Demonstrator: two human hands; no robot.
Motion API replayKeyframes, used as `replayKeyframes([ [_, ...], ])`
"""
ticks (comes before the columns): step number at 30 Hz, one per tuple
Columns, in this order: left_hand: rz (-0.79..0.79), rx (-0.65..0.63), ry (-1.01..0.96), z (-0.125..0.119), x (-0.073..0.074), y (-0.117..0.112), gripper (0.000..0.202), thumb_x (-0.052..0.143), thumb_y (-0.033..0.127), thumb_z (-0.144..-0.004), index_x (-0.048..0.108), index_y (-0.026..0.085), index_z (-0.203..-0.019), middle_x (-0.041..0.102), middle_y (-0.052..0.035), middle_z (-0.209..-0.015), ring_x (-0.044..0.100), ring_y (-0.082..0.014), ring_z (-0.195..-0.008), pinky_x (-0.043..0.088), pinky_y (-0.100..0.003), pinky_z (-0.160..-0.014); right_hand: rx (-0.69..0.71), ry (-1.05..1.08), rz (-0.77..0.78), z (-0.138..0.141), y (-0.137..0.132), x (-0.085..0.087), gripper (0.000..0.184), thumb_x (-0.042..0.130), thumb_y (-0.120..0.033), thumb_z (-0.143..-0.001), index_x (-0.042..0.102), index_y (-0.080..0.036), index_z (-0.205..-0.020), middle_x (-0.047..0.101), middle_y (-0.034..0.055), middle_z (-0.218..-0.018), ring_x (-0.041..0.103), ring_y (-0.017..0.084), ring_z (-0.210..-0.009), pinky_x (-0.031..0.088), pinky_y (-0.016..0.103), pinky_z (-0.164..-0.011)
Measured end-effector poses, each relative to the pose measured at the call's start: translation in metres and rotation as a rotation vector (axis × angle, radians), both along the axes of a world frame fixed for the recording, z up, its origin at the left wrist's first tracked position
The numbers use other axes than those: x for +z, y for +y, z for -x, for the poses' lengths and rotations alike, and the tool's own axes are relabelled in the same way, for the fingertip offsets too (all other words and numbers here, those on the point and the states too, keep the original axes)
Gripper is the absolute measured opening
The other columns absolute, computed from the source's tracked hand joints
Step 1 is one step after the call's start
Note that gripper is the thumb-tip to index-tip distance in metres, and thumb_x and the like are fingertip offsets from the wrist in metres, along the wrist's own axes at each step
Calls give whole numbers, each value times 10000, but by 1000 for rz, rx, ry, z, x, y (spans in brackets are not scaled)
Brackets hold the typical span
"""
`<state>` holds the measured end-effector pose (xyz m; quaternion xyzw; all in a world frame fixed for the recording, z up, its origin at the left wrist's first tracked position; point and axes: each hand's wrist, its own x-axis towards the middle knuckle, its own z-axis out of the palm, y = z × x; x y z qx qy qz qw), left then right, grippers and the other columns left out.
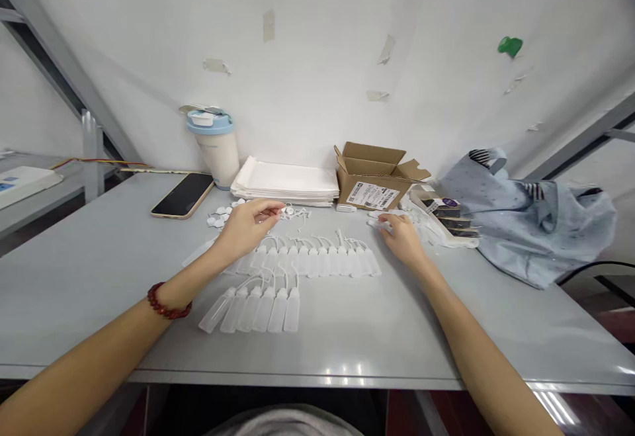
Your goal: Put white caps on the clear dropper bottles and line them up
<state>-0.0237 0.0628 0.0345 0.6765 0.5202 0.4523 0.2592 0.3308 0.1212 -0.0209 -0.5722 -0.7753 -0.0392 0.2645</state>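
Observation:
My left hand is closed in a pinch at a small round white cap, beside a little pile of white strings. On the right, my right hand has its fingers closed on a small translucent plastic bottle, partly hidden by the fingertips. Between my arms, a back row of translucent bottles with white strings at their tops lies on the table. A shorter front row of similar bottles lies nearer to me. Several loose white caps are scattered behind my left wrist.
A grey table bears a phone, a lidded cup, a stack of white paper and an opened cardboard box. At the right are a plastic bag with dark packs and blue cloth.

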Motion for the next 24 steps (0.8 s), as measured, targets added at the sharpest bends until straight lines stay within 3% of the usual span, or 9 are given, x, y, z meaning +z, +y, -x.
replayKeyframes([
  [4, 119, 50, -132, -5, 8, -5, 355, 673, 369, -702, 686, 129, -963, 733, -82, -919, 677, -242, -885, 523, -400, -868, 11, -9, -29, 1, 0, 1, 298, 504, -97, -732, 639, -128, -996, 693, 150, -949, 564, 311, -889, 439, 433, -797],
  [10, 257, 47, -236, -8, 21, -16, 308, 676, 345, -752, 683, 155, -994, 751, -68, -854, 693, -246, -899, 527, -369, -835, 45, 53, -132, 11, -9, 12, 310, 501, -156, -763, 589, -141, -1059, 664, 133, -946, 568, 292, -875, 444, 440, -797],
  [14, 258, -79, -318, -8, 20, -19, 250, 706, 343, -758, 709, 194, -959, 748, -46, -915, 680, -210, -942, 504, -341, -891, 88, 106, -204, 36, -33, 30, 267, 522, -224, -815, 570, -173, -1073, 648, 95, -946, 574, 257, -868, 460, 412, -784],
  [19, 337, -255, -488, -20, 17, -28, 223, 740, 293, -739, 729, 194, -938, 744, -41, -943, 669, -189, -953, 502, -336, -916, 315, 278, -265, 85, -76, 50, 228, 548, -185, -852, 560, -187, -1079, 632, 95, -970, 586, 219, -858, 495, 360, -729],
  [24, 403, -434, -587, -37, 15, -41, 183, 725, 225, -759, 732, 184, -938, 746, -22, -864, 690, -151, -832, 543, -284, -832, 527, 291, -225, 114, -103, 52, 280, 542, -122, -870, 520, -203, -1137, 621, 107, -1005, 599, 213, -924, 520, 359, -771],
])
